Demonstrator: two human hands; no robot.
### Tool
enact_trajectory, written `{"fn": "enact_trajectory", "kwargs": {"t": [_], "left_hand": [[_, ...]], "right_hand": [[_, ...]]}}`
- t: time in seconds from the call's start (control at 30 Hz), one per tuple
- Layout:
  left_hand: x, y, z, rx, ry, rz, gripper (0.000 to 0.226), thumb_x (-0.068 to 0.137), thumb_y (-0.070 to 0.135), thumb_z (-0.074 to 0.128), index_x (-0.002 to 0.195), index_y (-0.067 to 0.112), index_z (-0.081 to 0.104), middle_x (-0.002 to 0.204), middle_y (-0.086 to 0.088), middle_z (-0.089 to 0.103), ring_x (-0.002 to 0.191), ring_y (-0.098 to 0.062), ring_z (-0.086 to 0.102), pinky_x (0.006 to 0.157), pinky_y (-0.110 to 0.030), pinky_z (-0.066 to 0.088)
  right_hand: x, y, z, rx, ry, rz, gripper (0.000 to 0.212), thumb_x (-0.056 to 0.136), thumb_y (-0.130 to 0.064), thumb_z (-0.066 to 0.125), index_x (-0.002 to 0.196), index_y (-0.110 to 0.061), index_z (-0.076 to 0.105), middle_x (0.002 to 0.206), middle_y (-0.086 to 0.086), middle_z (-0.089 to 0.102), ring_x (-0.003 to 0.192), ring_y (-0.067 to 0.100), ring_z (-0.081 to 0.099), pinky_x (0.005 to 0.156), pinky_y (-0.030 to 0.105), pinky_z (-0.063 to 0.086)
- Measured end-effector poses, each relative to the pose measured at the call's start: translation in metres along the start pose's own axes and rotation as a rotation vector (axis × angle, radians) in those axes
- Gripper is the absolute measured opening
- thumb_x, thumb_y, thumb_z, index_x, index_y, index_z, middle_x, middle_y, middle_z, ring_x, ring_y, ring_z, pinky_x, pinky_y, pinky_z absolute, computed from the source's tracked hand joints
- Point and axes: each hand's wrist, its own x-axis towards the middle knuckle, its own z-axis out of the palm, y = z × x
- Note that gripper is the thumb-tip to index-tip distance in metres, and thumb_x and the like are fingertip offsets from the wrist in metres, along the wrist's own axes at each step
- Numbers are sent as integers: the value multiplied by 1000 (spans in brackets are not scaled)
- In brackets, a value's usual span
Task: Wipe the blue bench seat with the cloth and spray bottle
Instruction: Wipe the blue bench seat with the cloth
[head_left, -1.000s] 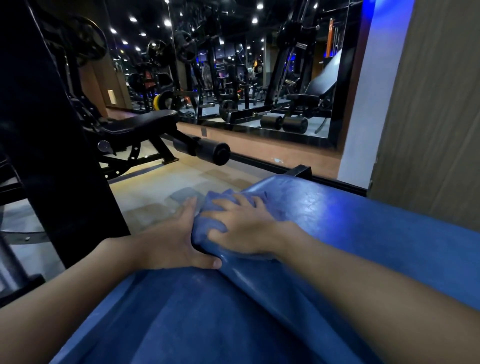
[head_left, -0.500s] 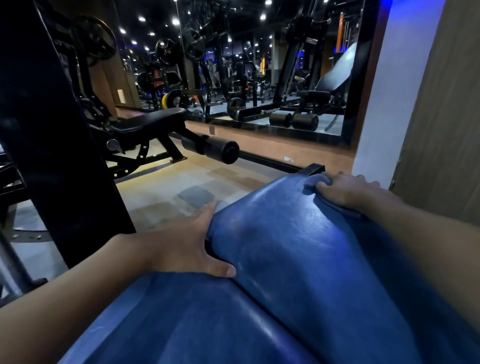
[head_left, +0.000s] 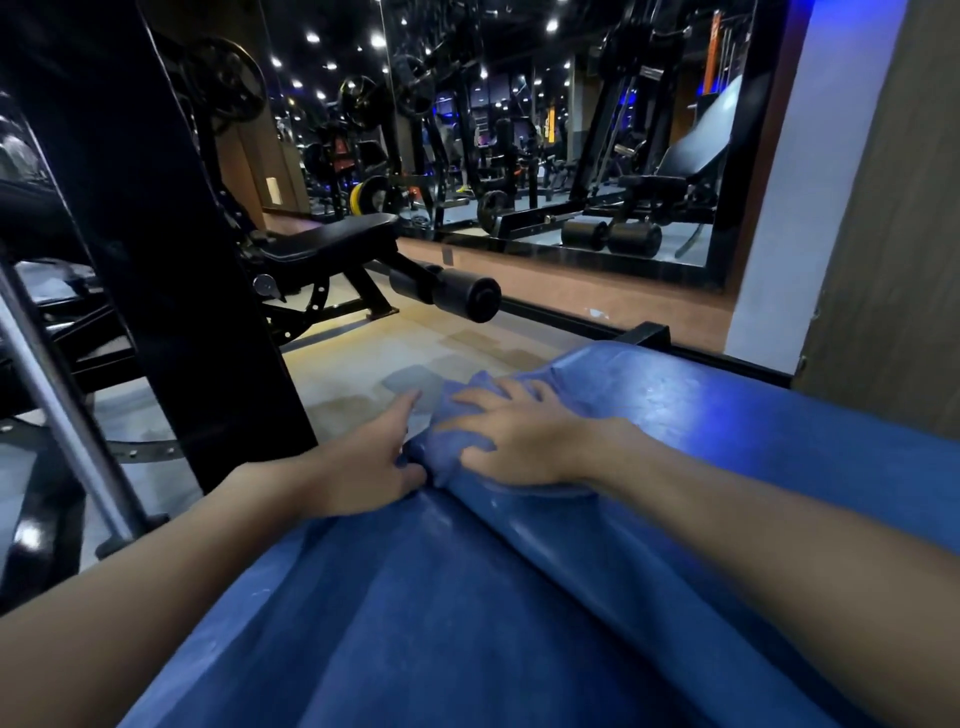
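So my right hand (head_left: 511, 441) just swept back from the far corner. Now it's flat, fingers spread, pressing the crumpled blue cloth (head_left: 445, 441) onto the left edge of the padded blue vinyl bench seat (head_left: 727, 441). My left hand (head_left: 363, 467) braces that edge, fingers fairly straight, holding nothing. I'd guess that's one more pass done, with the nearer section still to wipe. No spray bottle in view.

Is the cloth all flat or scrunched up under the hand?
Scrunched up. The cloth bulges in folds under the right hand, whose straight fingers press it onto the blue bench seat.
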Motion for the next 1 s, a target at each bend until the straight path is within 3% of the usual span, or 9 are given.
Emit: {"fn": "enact_trajectory", "kwargs": {"t": [0.07,0.13,0.23,0.43,0.53,0.67,0.77,0.9,1.0], "left_hand": [[-8,4,-1,-30,10,41,78,85,11,57,148,24,13,136,-1,43,125,-14,46,101,-16,39],[-15,13,-2,-42,-14,73,76,90,-3,50,150,22,10,131,8,40,124,-8,43,94,-7,36],[-24,25,-1,-8,-36,103,81,92,0,47,156,19,1,140,5,35,129,-5,36,103,-16,31],[-47,43,13,53,35,226,54,92,3,49,142,20,36,138,-1,46,126,-12,45,102,-21,36],[-58,56,23,113,-7,256,49,95,10,49,141,23,38,134,5,48,96,9,53,90,-14,38],[-71,73,42,206,-30,313,58,95,18,53,145,31,27,124,8,55,68,7,54,72,-17,40],[-80,87,52,197,-43,359,65,95,18,53,151,29,23,134,10,51,82,12,56,79,-7,41],[-99,111,69,157,-54,432,59,94,15,52,148,26,32,143,6,50,123,-10,52,104,-26,40],[-113,135,88,137,-61,517,52,93,13,51,142,24,41,134,6,56,118,-14,55,100,-27,41]], "right_hand": [[-14,-14,1,-41,-8,-58,41,86,-52,26,123,-55,44,157,-9,16,145,30,3,112,62,2],[-23,-22,2,-71,-12,-85,45,78,-56,19,114,-57,45,157,-9,14,144,31,4,108,68,3],[-39,-27,2,-70,-18,-70,45,82,-55,21,120,-58,46,159,-11,10,146,31,2,109,67,4],[-100,-29,-4,-39,-54,5,36,92,-43,34,122,-49,52,160,-16,6,147,27,-2,114,59,0],[-133,-28,-3,-8,-61,45,37,91,-45,34,124,-52,50,161,-17,5,148,26,-4,115,57,-2],[-177,-31,-3,0,-50,74,35,89,-47,34,121,-53,48,161,-15,6,148,27,-5,114,60,1],[-212,-33,-4,-12,-48,126,44,89,-49,30,131,-52,43,161,-15,5,148,25,-5,115,58,2],[-262,-37,2,-62,10,181,71,71,-59,12,137,-52,39,161,-17,7,148,25,2,115,56,8],[-309,-40,6,-158,80,190,64,75,-60,24,135,-52,43,161,-11,17,146,31,16,110,60,18]]}}
